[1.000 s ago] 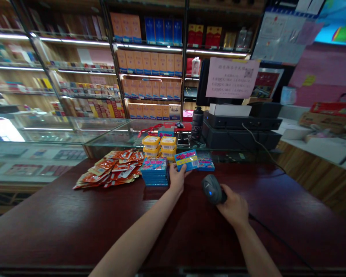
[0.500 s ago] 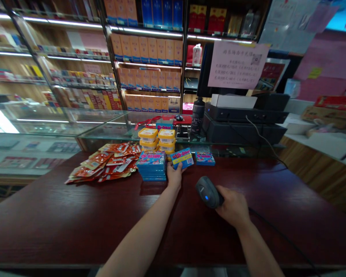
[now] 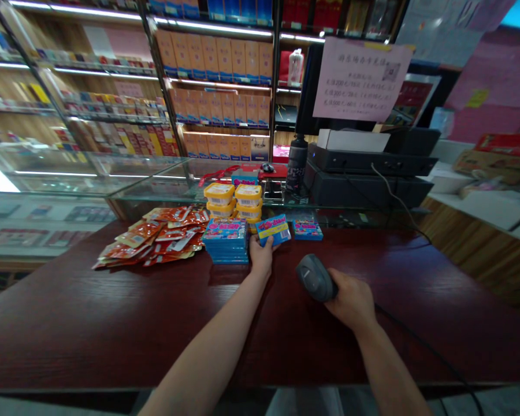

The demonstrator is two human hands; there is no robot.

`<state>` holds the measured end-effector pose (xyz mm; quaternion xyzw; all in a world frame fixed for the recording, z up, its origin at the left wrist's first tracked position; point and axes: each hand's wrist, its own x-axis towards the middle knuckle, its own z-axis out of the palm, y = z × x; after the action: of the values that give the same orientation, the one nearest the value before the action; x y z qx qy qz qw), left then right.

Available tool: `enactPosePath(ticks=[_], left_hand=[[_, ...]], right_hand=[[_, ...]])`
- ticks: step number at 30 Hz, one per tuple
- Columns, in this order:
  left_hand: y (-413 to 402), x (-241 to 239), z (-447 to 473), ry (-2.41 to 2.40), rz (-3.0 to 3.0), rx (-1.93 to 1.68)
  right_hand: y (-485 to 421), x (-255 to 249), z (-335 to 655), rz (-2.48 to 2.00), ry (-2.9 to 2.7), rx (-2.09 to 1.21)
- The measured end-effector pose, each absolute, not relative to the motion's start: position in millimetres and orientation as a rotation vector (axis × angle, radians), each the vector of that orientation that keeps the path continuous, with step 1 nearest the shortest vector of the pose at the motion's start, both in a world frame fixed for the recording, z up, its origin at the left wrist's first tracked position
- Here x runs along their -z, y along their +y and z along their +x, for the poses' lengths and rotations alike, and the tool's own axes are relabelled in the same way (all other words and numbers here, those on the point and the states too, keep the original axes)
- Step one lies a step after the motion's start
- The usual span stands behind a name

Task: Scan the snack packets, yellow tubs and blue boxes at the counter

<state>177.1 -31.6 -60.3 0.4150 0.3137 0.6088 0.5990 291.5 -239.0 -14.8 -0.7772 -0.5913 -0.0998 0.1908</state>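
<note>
Left hand (image 3: 261,254) pinches a tilted blue box (image 3: 279,226), thumb across its front; right hand (image 3: 351,300) is wrapped round a handheld scanner (image 3: 314,278). Under them runs the bench (image 3: 134,335). Left of the left hand sprawl orange pouches (image 3: 156,236); beyond it, yellow tubs (image 3: 219,193); just beside it, a box stack (image 3: 226,245). Beyond the right hand lies a flat box (image 3: 307,229), perhaps more than 1 deep. Judged from this layout, work looks partway: 1 box in hand, many remaining stacked.
</note>
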Motion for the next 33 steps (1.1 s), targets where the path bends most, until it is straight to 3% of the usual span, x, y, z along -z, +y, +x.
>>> enactPosePath(ticks=[8, 20, 26, 33], left_hand=[[-37.6, 56.2, 175.1, 0.684, 1.014, -1.432], [-43.5, 4.9, 180.1, 0.875, 1.798, -1.667], [-23.5, -17.9, 206.7, 0.791, 2.545, -1.443], [-17.7, -14.1, 243.3, 0.595, 3.169, -0.861]], right_hand=[[-235.3, 5.4, 287.4, -2.400, -1.516, 0.219], [-232.1, -3.9, 287.6, -2.582, -1.342, 0.040], [-232.2, 0.2, 289.7, -2.607, -1.350, 0.063], [-226.3, 6.2, 293.2, -2.633, -1.351, 0.019]])
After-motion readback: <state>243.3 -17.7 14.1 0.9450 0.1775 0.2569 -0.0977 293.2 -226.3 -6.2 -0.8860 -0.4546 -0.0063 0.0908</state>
